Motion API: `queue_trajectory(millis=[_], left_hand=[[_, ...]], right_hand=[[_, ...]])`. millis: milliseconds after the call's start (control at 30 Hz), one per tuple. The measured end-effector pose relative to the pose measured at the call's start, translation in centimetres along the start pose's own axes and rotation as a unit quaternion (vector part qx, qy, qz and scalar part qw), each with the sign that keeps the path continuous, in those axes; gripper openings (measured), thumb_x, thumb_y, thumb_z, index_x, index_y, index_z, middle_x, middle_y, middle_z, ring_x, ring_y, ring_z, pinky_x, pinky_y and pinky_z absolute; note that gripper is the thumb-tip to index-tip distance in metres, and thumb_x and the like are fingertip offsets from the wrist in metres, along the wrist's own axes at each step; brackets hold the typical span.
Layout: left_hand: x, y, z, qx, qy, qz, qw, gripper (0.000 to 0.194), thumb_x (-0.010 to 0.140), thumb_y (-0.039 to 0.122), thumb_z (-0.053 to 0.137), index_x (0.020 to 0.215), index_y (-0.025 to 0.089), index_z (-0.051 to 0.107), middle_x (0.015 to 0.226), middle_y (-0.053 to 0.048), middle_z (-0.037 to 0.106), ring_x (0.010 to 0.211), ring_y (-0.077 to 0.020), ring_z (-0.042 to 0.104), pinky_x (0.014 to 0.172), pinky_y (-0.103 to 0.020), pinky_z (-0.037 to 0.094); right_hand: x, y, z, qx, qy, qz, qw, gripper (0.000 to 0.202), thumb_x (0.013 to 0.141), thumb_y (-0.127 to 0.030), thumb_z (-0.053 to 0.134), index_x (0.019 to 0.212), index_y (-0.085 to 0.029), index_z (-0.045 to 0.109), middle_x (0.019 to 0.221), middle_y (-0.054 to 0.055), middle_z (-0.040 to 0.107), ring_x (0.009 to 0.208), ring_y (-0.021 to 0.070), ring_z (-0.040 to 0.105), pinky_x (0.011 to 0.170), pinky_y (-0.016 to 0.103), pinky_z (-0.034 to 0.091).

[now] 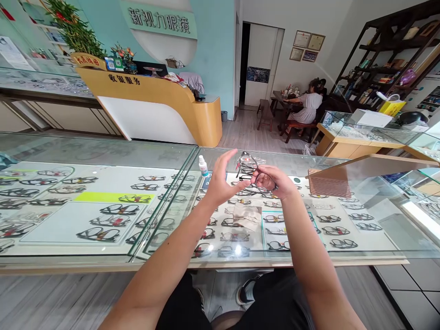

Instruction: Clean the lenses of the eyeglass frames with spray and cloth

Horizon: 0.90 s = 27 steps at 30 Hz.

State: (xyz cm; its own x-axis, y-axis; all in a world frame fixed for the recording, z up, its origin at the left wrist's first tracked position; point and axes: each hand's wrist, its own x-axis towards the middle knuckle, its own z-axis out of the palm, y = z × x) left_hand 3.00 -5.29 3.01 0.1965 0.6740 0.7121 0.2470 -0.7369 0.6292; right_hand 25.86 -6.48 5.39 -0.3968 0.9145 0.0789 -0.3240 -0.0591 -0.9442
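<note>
A pair of dark-framed eyeglasses (pixel 248 166) is held up above the glass counter, its temples unfolded and pointing away from me. My right hand (pixel 277 180) is closed on the frame near one lens, with the fingers partly behind it. To its left, my left hand (pixel 222 181) is open, thumb and fingers spread beside the glasses; its thumb tip comes close to the frame, and I cannot tell whether it touches. A crumpled beige cloth (pixel 247 216) lies on the counter below my hands. Just beyond my left hand stands a small white spray bottle (pixel 203 166) with a blue label.
The glass display counter (pixel 165 259) holds many eyeglasses in rows. A tilted wooden panel (pixel 374 167) stands on it at right. Past it are a yellow-and-white reception desk (pixel 209 121), a second display case (pixel 357 130) and a person (pixel 309 105) seated at a table.
</note>
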Motion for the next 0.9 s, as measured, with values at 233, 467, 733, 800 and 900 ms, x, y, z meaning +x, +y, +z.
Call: queue_trajectory(millis=[233, 467, 733, 800, 900], left_hand=[[0.0, 0.0, 0.3, -0.038, -0.026, -0.035, 0.998, 0.079, 0.083, 0.064, 0.089, 0.147, 0.024, 0.066, 0.142, -0.014, 0.072, 0.132, -0.0341, 0.068, 0.117, -0.05, 0.052], [0.0, -0.8, 0.2, -0.085, -0.01, -0.068, 0.994, 0.077, 0.072, 0.063, 0.098, 0.135, 0.026, 0.075, 0.133, -0.012, 0.073, 0.123, -0.031, 0.071, 0.106, -0.044, 0.061], [2.7, -0.1, -0.6, -0.119, 0.149, -0.108, 0.976, 0.073, 0.075, 0.06, 0.097, 0.13, 0.022, 0.07, 0.123, -0.012, 0.073, 0.122, -0.029, 0.071, 0.095, -0.039, 0.064], [4.8, 1.1, -1.1, -0.117, 0.17, -0.089, 0.974, 0.069, 0.078, 0.058, 0.096, 0.13, 0.023, 0.068, 0.12, -0.011, 0.073, 0.117, -0.027, 0.072, 0.094, -0.038, 0.064], [7.9, 3.4, -1.8, -0.109, 0.19, -0.052, 0.974, 0.066, 0.079, 0.056, 0.096, 0.13, 0.024, 0.068, 0.119, -0.011, 0.074, 0.115, -0.0256, 0.072, 0.098, -0.039, 0.062]], right_hand=[[-0.3, -0.3, -1.1, -0.02, -0.059, 0.068, 0.996, 0.044, 0.08, -0.055, 0.094, 0.079, -0.013, 0.081, 0.075, 0.011, 0.082, 0.057, 0.0143, 0.067, 0.053, 0.024, 0.052], [-0.7, -0.4, -1.2, -0.024, -0.051, 0.067, 0.996, 0.054, 0.085, -0.072, 0.084, 0.086, -0.017, 0.083, 0.082, 0.01, 0.084, 0.061, 0.0172, 0.07, 0.057, 0.028, 0.054], [-0.4, -2.9, 0.2, -0.13, 0.081, -0.178, 0.972, 0.057, 0.089, -0.071, 0.081, 0.123, -0.026, 0.08, 0.102, 0.004, 0.08, 0.099, 0.0241, 0.075, 0.1, 0.04, 0.058], [0.2, -4.4, 1.3, -0.173, 0.114, -0.235, 0.95, 0.052, 0.089, -0.059, 0.086, 0.128, -0.028, 0.075, 0.104, 0.003, 0.075, 0.1, 0.023, 0.071, 0.1, 0.04, 0.056], [1.1, -6.8, 3.1, -0.268, 0.173, -0.327, 0.89, 0.059, 0.084, -0.047, 0.093, 0.135, -0.03, 0.068, 0.112, 0.004, 0.07, 0.106, 0.0242, 0.066, 0.107, 0.043, 0.053]])
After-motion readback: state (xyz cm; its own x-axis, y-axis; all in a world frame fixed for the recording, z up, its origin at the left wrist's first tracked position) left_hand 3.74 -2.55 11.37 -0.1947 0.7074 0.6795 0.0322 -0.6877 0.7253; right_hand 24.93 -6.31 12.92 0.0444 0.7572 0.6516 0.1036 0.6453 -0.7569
